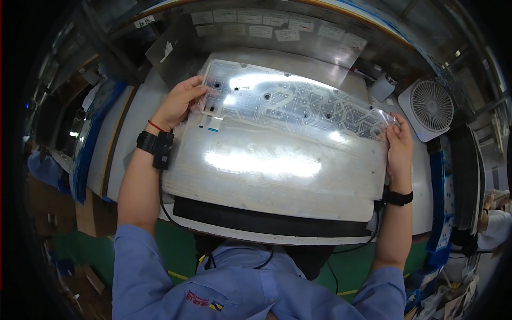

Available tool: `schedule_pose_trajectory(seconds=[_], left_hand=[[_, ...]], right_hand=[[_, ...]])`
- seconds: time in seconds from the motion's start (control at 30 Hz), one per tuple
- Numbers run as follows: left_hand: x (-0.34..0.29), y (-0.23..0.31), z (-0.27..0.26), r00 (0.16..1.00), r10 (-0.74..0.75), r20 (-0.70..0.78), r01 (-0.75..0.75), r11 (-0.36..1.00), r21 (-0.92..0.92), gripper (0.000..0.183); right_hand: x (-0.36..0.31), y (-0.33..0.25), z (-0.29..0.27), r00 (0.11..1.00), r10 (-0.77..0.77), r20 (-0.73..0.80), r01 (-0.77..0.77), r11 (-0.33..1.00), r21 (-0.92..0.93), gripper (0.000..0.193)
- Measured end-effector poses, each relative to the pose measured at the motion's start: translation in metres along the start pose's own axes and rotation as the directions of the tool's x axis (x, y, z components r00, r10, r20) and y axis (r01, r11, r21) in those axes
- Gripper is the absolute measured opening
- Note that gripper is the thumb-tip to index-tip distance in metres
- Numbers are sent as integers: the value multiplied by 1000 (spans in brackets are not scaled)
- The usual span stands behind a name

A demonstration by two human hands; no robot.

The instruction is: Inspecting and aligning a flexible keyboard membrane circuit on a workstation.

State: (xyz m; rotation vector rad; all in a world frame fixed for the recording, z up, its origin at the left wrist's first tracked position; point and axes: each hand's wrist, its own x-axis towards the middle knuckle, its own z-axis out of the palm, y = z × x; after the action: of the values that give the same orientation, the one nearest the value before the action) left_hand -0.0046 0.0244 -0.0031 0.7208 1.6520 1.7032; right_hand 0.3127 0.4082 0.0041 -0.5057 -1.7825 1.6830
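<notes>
A clear plastic sheet printed with silver circuit traces, like a keyboard membrane (298, 104), spans the space between my two hands. My left hand (184, 101) pinches its left edge near the far corner. At the right end, my right hand (399, 141) grips the edge between thumb and fingers. Beneath and nearer to me lies a stack of similar translucent sheets (256, 184), with bright glare on top. A short tail with a blue tip (213, 129) shows near the left side. Whether the held sheet touches the stack along its near edge, I cannot tell.
A black mat (266, 220) lies under the stack at the table's front edge. Behind stands a metal panel (325, 45) with paper labels. A white fan (429, 109) and a bottle (383, 86) are at the right. Blue-edged stacks (96, 138) line the left; another person's arm (488, 226) shows far right.
</notes>
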Motion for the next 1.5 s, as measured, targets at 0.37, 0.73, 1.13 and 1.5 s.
schedule_pose_trajectory(seconds=[0.37, 0.73, 1.13, 1.5], left_hand=[[-3, 9, 8, 983, 65, -174, -72, 997, -30, 26], [2, 5, 3, 947, 78, -312, -156, 960, -232, 45], [6, -8, -14, 953, 120, -277, -193, 947, -255, 25], [-8, 10, 12, 989, 7, -150, -28, 990, -140, 43]], right_hand=[[-4, -9, 6, 999, 34, 22, -35, 999, 38, 45], [-6, -13, -2, 951, 185, 249, -112, 953, -280, 52], [-9, -9, -7, 955, 38, 295, 72, 933, -352, 19], [-6, 0, 1, 995, -75, 69, 87, 977, -197, 11]])
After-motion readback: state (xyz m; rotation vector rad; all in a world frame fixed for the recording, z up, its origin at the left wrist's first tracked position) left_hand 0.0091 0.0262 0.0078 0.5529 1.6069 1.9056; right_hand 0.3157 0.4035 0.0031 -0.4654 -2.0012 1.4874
